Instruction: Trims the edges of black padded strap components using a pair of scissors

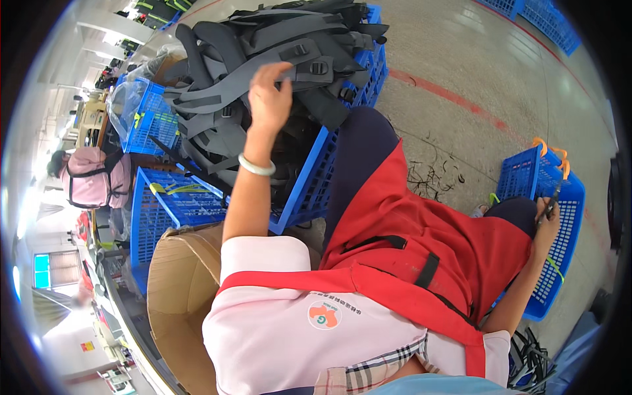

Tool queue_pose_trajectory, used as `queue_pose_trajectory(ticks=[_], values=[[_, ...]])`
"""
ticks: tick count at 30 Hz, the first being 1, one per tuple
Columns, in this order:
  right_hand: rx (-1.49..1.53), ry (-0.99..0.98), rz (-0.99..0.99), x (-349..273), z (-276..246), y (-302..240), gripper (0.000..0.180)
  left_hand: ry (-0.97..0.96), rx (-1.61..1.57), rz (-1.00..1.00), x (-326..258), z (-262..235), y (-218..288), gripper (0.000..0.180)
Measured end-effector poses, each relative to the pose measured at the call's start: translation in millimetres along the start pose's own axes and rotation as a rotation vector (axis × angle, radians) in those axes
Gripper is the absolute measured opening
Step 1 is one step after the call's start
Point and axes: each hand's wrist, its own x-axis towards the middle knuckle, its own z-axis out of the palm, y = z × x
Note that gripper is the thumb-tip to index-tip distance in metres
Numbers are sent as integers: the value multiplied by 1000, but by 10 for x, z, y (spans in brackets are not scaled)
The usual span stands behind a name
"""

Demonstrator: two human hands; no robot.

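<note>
My left hand (270, 99) is raised over a heap of grey padded shoulder straps (243, 72) with black buckles. Its fingers are loosely bent, the thumb stands apart, and nothing shows between them. The straps fill a large blue crate (306, 178) and rise above its rim. Low on the right, my right hand (548, 220) is closed around a slim, dark, pointed tool (554, 195), perhaps snips. That hand is beside my knee, over a blue basket (577, 217) with orange loops (559, 158) at its far end.
An open cardboard box (174, 283) stands at my left, near another blue crate (148, 217). Dark scraps (434, 174) litter the floor ahead. Black strips (530, 359) lie at lower right. At far left, a person in pink (92, 176) sits facing away.
</note>
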Motion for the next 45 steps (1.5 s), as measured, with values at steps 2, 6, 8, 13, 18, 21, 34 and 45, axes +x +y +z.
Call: queue_pose_trajectory(ticks=[2, 6, 8, 13, 18, 21, 34, 45], values=[[-194, 35, -162, 27, 145, -64, 15, 49, 353, 57, 74, -30, -252, 50], [-402, -94, -123, -63, 323, -351, 18, -67, 525, -10, 70, -97, -892, 56], [-342, -88, -169, -121, 326, -338, 17, -97, 460, 58, 196, -130, -721, 51], [-20, -230, -65, -536, 629, -907, 23, -389, 319, 374, 238, -327, 827, 36], [-10, -599, -270, -1024, 1316, -1772, 54, -906, 167, 650, -98, 85, 1605, 22], [-148, -680, -214, -1099, 1523, -1786, 35, -704, -244, 800, -127, 280, 1697, 21], [425, -653, 18, -1086, 1204, -1345, 29, -702, -1613, -745, -1050, 827, 2027, 21], [610, -649, 225, -1189, 1253, -1288, 21, -800, -1871, -776, -840, 945, 1951, 24]])
